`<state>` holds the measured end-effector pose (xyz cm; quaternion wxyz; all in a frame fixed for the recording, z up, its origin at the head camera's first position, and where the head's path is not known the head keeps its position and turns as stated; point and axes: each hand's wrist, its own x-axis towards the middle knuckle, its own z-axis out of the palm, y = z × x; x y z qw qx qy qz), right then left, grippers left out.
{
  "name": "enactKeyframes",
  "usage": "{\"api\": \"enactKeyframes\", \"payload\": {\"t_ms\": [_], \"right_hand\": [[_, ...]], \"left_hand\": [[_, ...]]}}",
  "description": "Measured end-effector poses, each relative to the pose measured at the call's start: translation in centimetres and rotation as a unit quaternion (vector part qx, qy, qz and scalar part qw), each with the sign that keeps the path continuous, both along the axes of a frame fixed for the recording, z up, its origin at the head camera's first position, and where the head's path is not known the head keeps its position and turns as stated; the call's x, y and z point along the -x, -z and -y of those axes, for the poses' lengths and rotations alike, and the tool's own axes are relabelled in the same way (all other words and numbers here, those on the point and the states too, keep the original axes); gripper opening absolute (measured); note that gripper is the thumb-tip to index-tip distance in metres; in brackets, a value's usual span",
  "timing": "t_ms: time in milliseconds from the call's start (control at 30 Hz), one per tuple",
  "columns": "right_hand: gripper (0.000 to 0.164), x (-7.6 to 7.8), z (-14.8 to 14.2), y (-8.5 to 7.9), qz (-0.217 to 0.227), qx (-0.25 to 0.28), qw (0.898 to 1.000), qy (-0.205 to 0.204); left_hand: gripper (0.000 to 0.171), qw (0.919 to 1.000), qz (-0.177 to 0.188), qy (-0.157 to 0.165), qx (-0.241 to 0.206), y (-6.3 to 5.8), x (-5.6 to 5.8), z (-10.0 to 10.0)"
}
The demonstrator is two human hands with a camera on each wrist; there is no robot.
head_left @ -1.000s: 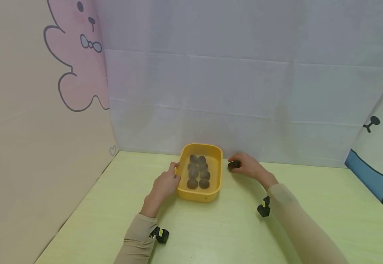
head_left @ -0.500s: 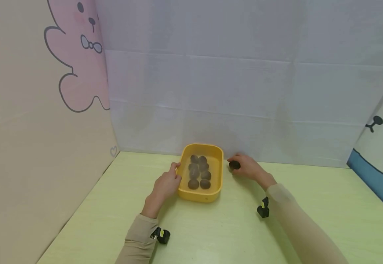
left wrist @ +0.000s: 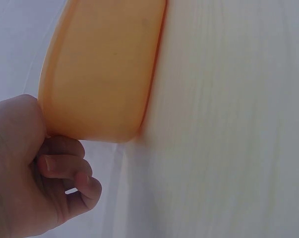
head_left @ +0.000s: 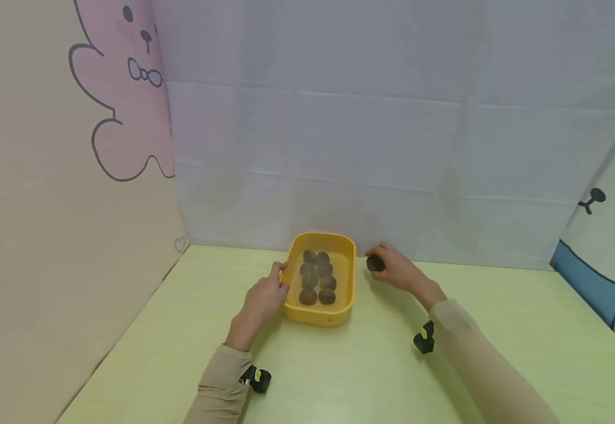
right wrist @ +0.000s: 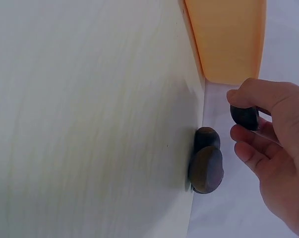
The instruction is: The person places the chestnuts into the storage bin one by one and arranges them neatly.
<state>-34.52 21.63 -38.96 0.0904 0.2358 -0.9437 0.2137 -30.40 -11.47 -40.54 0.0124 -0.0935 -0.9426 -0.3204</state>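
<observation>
The left hand point(head_left: 262, 297) grips the yellow tray point(head_left: 315, 318) by its nine o'clock wall, probably to steady it and the stones inside point(head_left: 309, 277). At the tray's three o'clock, the right hand point(head_left: 400, 272) pinches a dark stone point(head_left: 374, 262) between thumb and fingers, likely for control; in the right wrist view, two more stones point(right wrist: 207, 171) lie at its seven o'clock.

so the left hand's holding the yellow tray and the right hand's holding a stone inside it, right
Not inside: the head view shows the right hand holding the stone outside the tray, to its right. The left hand does hold the yellow tray.
</observation>
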Motion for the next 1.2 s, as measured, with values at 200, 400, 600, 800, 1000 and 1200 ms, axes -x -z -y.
{"api": "enactKeyframes", "payload": {"t_ms": [200,400,600,800,1000,1200], "right_hand": [[0.044,-0.2,0.8,-0.5,0.004,0.016,1.0,-0.007],[0.042,-0.3,1.9,-1.7,0.001,0.04,0.999,-0.004],[0.041,0.2,2.9,-2.9,-0.019,0.051,0.998,-0.023],[0.035,1.0,4.2,-4.2,-0.018,0.04,0.998,-0.036],[0.041,2.0,5.4,-4.5,0.023,0.007,0.999,-0.029],[0.037,3.0,6.1,-4.2,0.045,-0.025,0.998,-0.027]], "left_hand": [[0.046,1.0,0.004,-0.004,0.0,0.3,0.2,0.4],[0.046,1.0,0.007,-0.007,0.0,0.6,0.2,0.8],[0.046,1.0,0.004,-0.003,-0.004,0.5,0.2,1.0],[0.047,1.0,0.002,0.001,-0.006,0.3,0.2,0.8],[0.047,1.0,0.0,-0.001,-0.004,0.2,0.3,0.5],[0.047,1.0,-0.003,0.003,-0.007,0.2,0.2,0.1]]}}
